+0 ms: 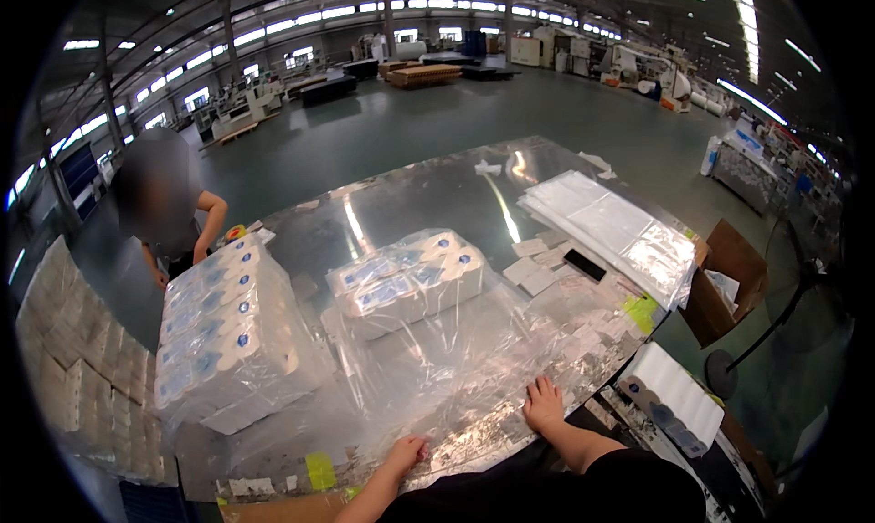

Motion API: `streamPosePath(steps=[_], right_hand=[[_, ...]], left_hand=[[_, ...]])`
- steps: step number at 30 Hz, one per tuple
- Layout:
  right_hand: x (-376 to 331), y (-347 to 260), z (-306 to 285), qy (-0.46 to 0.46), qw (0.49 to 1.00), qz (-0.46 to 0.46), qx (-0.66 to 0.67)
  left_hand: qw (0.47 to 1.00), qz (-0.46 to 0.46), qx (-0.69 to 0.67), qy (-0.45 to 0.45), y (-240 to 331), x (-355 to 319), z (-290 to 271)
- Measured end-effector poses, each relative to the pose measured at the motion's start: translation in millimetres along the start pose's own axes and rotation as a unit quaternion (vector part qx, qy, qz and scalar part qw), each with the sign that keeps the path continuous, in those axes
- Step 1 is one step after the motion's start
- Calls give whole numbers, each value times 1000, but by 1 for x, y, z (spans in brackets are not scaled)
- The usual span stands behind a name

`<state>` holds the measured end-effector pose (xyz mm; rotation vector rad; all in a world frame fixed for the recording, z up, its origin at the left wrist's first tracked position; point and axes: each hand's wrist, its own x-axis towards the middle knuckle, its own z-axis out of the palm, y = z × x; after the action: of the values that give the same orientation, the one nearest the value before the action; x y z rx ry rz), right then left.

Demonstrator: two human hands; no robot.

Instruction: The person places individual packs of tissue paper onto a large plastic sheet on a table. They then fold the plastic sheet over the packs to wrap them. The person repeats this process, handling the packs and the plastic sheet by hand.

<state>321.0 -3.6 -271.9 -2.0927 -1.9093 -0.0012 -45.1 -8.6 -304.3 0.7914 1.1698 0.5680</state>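
Note:
My left hand (406, 452) rests at the table's near edge with its fingers curled in. Whatever it may hold there is hidden. My right hand (544, 403) lies on the table to the right, palm down and fingers apart. In front of both hands spreads a large see-through plastic bag (437, 364). At the bag's far end sits a block of white toilet roll packs (406, 291) with blue print, inside the film. To the left stands a bigger bagged stack of the same packs (241, 327).
A pile of flat plastic bags (597, 218) lies at the right, with a black phone (584, 265) beside it. Past the right edge are a cardboard box (726, 282), a fan stand and a roll pack (670, 395). A person (178, 204) stands at the far left, behind stacked packs (87, 368).

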Motion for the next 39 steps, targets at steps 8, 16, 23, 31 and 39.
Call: streamPosePath(steps=[8,16,23,31,39], right_hand=[[-3,1,10,54,998,-9,4],[-1,1,4,30,999,-10,4],[0,0,6,52,998,-16,-7],[-1,0,4,42,999,4,2],[-1,2,9,34,999,5,11]], left_hand=[[1000,10,-15,8,13,-19,7],[999,13,26,20,11,-21,10],[999,24,8,35,3,-26,10],[999,19,19,30,-1,-25,3],[999,9,20,42,4,-30,7]])
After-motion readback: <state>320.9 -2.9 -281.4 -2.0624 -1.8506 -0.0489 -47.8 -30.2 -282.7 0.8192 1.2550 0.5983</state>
